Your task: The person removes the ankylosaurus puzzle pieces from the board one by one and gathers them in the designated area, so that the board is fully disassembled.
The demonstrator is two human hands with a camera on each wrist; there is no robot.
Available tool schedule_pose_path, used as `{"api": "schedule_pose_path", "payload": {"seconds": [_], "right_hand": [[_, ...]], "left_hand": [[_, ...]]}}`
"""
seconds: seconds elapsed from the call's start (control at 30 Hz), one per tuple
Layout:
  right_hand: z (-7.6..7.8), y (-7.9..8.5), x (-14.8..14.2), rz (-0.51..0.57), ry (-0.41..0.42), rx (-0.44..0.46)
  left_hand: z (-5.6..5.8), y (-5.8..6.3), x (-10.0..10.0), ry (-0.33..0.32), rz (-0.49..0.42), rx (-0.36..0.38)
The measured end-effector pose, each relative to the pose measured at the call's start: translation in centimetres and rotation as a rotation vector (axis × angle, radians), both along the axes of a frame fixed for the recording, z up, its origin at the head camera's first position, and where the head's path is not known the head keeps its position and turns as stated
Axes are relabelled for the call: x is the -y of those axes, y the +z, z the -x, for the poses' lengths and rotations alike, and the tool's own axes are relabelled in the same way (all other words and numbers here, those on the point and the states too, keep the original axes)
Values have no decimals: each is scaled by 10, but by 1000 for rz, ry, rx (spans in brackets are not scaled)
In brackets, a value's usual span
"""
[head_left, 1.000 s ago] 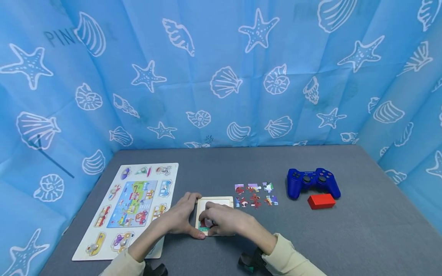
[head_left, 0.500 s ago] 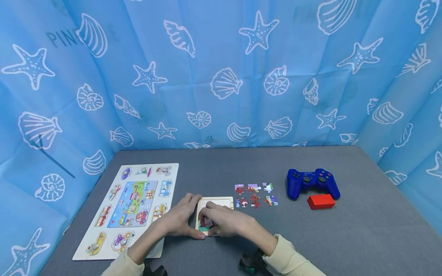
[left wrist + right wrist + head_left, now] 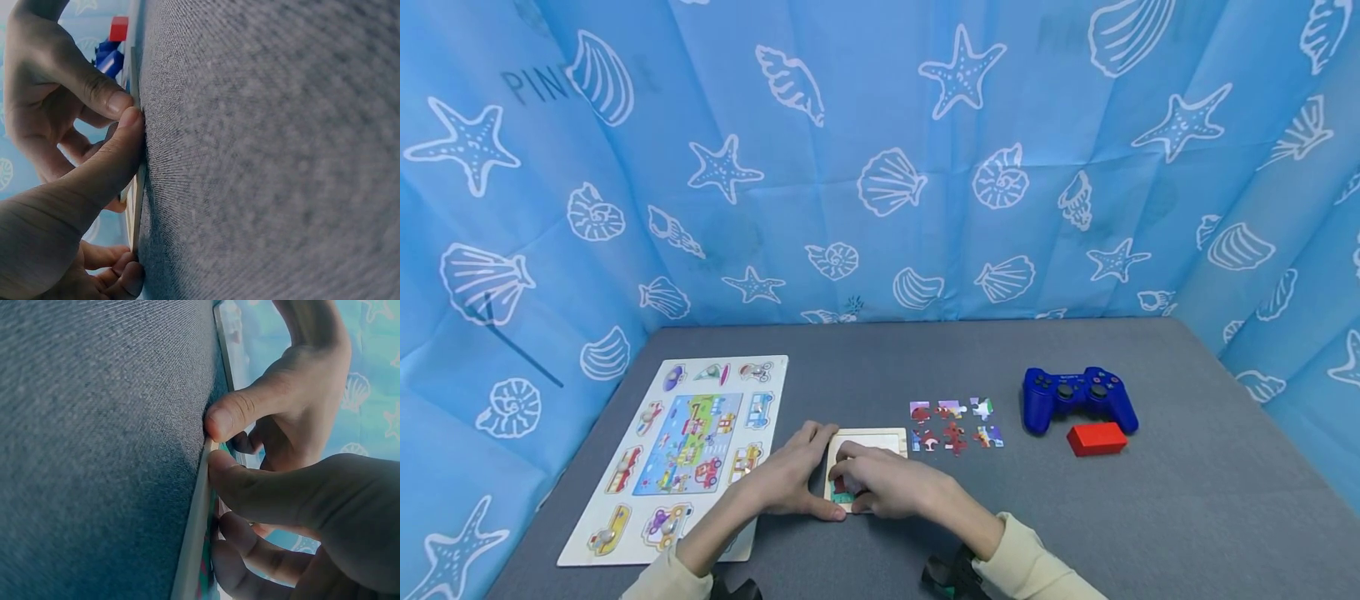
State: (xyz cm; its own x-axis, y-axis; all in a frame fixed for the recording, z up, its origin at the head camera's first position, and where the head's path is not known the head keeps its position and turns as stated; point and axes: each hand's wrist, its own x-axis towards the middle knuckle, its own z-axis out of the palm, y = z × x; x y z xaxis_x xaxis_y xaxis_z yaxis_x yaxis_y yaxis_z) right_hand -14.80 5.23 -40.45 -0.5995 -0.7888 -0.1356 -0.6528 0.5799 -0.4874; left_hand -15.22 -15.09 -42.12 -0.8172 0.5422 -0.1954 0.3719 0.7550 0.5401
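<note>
A small wooden puzzle tray (image 3: 891, 434) with a pale rim lies on the table between the two hands. My left hand (image 3: 791, 472) grips its left side, thumb at the near corner and fingers at the far one. Over the tray, my right hand (image 3: 889, 482) curls its fingers down at a dark red puzzle piece (image 3: 840, 484) in the near-left part, above green pieces. Its fingertips and most of the piece are hidden from the head view. In the right wrist view the right thumb (image 3: 222, 464) touches the tray's rim (image 3: 194, 531), with the fingertips close on the picture surface.
Several loose jigsaw pieces (image 3: 955, 436) lie right of the tray. Farther right are a blue game controller (image 3: 1078, 397) and a red block (image 3: 1097, 438). A large wooden peg puzzle board (image 3: 681, 450) lies at left. A blue seashell curtain (image 3: 880, 250) encloses the table.
My right hand's fingers have shifted slightly over the near-left part of the tray, and the pale glint on the piece beneath them has gone. The left hand keeps its place.
</note>
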Motion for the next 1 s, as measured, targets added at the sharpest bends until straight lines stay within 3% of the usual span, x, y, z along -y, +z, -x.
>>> {"api": "schedule_pose_path", "payload": {"seconds": [0.57,1.0], "right_hand": [[0,-4,-3,13,16,-48],[1,9,-17,-5,-7,-109]], "left_hand": [[0,0,0,28,-10,20],[0,0,-1,34,-9,14]]}}
